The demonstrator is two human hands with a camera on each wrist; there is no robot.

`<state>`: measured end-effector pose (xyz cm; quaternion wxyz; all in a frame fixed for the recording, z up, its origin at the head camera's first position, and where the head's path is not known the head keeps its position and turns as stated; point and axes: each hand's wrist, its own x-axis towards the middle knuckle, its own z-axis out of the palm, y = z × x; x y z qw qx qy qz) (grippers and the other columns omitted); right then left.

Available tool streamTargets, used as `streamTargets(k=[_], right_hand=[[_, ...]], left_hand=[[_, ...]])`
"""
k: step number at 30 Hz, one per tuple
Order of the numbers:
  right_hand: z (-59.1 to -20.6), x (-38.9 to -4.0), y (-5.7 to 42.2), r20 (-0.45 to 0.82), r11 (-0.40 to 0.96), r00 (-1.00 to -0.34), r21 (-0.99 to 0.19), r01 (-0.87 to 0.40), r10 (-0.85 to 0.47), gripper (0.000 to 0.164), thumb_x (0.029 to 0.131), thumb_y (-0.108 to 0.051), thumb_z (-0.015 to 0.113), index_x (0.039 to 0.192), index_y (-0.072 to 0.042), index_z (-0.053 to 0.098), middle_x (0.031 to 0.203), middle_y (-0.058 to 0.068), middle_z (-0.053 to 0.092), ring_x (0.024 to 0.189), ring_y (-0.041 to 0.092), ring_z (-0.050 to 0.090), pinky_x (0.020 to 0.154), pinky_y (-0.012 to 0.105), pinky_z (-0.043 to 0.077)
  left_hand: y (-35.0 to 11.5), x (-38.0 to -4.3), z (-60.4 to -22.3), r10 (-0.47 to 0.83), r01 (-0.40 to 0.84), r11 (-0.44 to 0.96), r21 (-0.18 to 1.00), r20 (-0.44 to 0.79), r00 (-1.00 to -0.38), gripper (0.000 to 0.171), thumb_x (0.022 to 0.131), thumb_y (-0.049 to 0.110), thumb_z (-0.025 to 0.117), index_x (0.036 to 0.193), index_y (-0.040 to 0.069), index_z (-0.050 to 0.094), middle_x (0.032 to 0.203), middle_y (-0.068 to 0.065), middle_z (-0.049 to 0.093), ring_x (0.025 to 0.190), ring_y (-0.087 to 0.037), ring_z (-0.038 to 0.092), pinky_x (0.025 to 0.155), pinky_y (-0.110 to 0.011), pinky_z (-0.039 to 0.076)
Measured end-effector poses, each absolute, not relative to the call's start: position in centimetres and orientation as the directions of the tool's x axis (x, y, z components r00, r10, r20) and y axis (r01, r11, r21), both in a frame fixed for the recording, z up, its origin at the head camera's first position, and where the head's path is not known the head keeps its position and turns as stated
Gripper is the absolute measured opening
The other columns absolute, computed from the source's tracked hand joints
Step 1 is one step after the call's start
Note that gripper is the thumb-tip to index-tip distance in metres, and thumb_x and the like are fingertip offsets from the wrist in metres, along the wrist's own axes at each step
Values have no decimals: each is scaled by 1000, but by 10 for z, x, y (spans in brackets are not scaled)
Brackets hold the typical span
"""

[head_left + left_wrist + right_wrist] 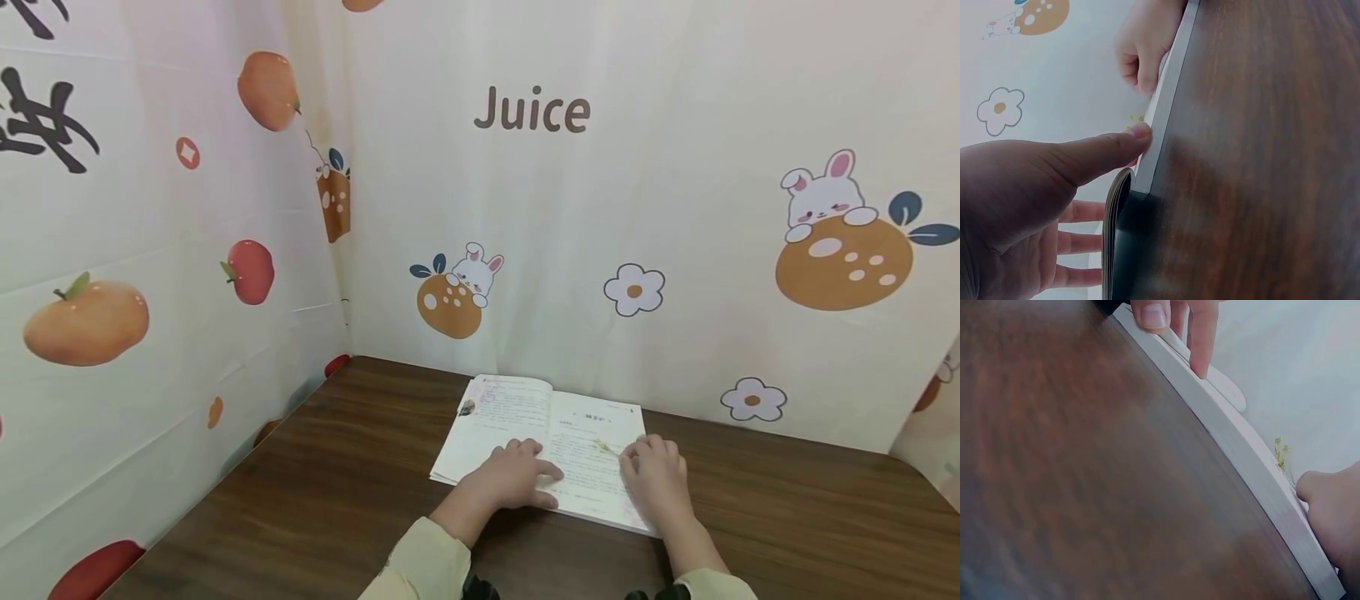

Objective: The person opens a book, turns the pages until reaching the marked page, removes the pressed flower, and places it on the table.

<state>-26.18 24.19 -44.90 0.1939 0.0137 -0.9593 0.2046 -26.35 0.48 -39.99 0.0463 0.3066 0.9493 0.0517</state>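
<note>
An open book [491, 437] lies on the table, its printed pages facing up. My left hand [510, 477] rests across the lower middle of it with fingers spread; in the left wrist view the thumb of my left hand [1041, 200] presses near the page edge. On the right page is a small yellowish flower sprig [602, 447], also visible as yellow-green blossoms [1280, 450] in the right wrist view. My right hand [658, 479] pinches the sprig's thin stem at the book's right edge, its fingers curled. The stem's end is hidden by the fingers.
The dark wooden table [337, 442] extends to both sides of the book. A printed curtain [555, 217] with fruit, rabbits and flowers hangs right behind the book, and another printed curtain [165, 225] runs along the left.
</note>
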Motion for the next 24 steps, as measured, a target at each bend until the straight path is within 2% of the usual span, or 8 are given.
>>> streamTargets(k=[3,7,11,16,24], right_hand=[[-447,-261,249,364,897,-928,-433,-91,82,26,93,-18,46,96,2,62,119,26,47,111,43,34,90,57,24],[-443,-251,281,387,883,-903,-470,-16,189,27,93,-18,45,97,4,61,113,28,47,107,47,34,85,58,25],[-442,-233,321,388,892,-877,-441,94,284,23,91,-17,48,93,4,60,109,30,47,100,48,34,77,57,27],[-443,-218,349,361,928,-892,-346,143,272,21,89,-17,50,90,2,60,104,29,50,95,45,38,72,55,30],[-445,-218,350,269,913,-922,-373,166,278,21,89,-24,56,87,-6,67,106,26,51,98,45,38,74,57,30]], left_hand=[[5,-264,-400,589,580,805,127,-54,-806,42,79,54,63,119,40,61,132,-3,46,117,-23,42,90,-43,38],[8,-264,-403,599,589,797,133,-49,-799,43,79,55,63,119,41,61,132,-2,46,117,-23,42,90,-43,38],[8,-263,-403,604,595,793,127,-47,-795,42,79,55,62,119,41,60,132,-2,46,117,-23,42,89,-43,39],[4,-264,-400,600,592,798,115,-49,-799,43,79,55,62,120,40,60,132,-3,46,117,-23,43,89,-43,39],[0,-266,-403,591,581,802,139,-51,-805,42,79,54,63,119,40,61,132,-3,46,117,-24,42,89,-44,38]])
